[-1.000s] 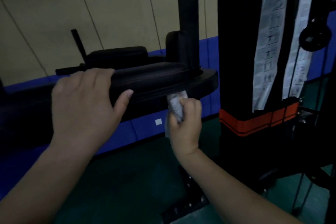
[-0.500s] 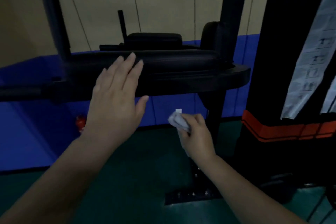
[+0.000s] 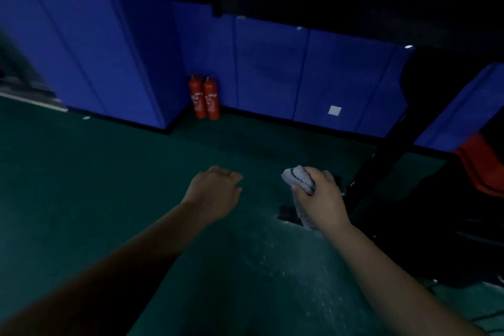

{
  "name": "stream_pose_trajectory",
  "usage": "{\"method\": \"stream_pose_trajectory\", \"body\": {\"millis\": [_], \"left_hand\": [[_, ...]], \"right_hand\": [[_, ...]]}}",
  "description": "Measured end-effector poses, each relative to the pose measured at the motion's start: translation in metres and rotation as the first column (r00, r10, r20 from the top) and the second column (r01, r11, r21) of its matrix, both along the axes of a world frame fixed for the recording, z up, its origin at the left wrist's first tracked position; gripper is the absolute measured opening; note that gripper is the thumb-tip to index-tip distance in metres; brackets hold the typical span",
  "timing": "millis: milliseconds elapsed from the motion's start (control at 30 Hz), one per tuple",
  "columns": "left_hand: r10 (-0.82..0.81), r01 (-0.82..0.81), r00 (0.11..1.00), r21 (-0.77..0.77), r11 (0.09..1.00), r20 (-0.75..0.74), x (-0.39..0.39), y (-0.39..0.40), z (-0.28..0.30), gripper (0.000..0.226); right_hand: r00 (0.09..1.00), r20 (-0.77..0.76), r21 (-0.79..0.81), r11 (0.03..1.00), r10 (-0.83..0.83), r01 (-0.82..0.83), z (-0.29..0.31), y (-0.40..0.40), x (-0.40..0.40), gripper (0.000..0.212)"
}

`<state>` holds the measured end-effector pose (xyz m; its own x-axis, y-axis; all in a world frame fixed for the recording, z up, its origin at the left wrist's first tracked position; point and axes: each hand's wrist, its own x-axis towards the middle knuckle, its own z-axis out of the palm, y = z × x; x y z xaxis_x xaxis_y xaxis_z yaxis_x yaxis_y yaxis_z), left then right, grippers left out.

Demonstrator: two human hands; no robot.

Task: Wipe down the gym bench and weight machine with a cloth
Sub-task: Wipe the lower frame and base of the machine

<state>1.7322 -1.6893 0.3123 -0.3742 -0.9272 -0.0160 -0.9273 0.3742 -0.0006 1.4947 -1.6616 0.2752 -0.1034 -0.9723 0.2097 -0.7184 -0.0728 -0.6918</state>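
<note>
Change: half a second ago our left hand (image 3: 215, 194) lay flat on the black bench pad and the view faced the pad; now the view has dropped toward the floor and that hand is off the pad, touching nothing
Cloth then and now: our right hand (image 3: 319, 199) was bunching the cloth (image 3: 297, 179) below the pad's edge; it still grips it, now lower and out over the floor
Left hand: held out in front of us, back upward, fingers loosely curled, holding nothing
Right hand: fingers wrapped round the crumpled grey cloth, which sticks out above the knuckles and trails below the palm
Hands together: apart, side by side, neither touching any equipment
Bench and machine: only dark shapes along the top and right edges; we cannot tell the bench from the weight machine (image 3: 436, 172) there, beyond an orange-red band at the far right
Floor: dark green floor (image 3: 109, 185), speckled with pale flecks near us
Room: blue wall padding (image 3: 272, 71) runs round the corner, with two red fire extinguishers (image 3: 205, 97) standing upright, touching each other, in that corner
</note>
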Motion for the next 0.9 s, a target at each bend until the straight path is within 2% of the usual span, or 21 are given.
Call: {"method": "stream_pose_trajectory", "body": {"millis": [233,400,567,733,833,900], "left_hand": [[0.056,-0.070,0.993,0.145,0.987,0.100,0.107,-0.010,-0.045,0.048],[-0.007,-0.017,0.993,0.197,0.980,0.122,0.201,-0.033,-0.054,0.052],[-0.069,0.046,0.990,0.178,0.983,0.126,0.283,-0.061,-0.048,0.054],[-0.065,0.060,0.998,0.201,0.978,0.021,0.335,-0.095,-0.037,0.056],[-0.076,0.081,0.996,0.162,0.983,-0.040,0.345,-0.130,-0.029,0.057],[-0.075,0.085,0.995,0.159,0.984,-0.066,0.349,-0.156,-0.028,0.057]], "right_hand": [[0.997,-0.051,0.117,0.992,0.054,-0.047,-0.024,-0.023,0.108,0.033],[0.999,-0.038,0.178,0.984,0.002,0.005,-0.034,-0.051,0.205,0.040],[0.998,0.001,0.189,0.980,-0.065,0.064,-0.038,-0.082,0.283,0.036],[0.995,0.016,0.198,0.976,-0.100,0.095,-0.032,-0.107,0.328,0.029],[0.997,0.029,0.181,0.981,-0.075,0.069,-0.026,-0.130,0.339,0.008],[0.999,0.017,0.180,0.983,-0.042,0.039,-0.024,-0.152,0.346,0.010]]}}
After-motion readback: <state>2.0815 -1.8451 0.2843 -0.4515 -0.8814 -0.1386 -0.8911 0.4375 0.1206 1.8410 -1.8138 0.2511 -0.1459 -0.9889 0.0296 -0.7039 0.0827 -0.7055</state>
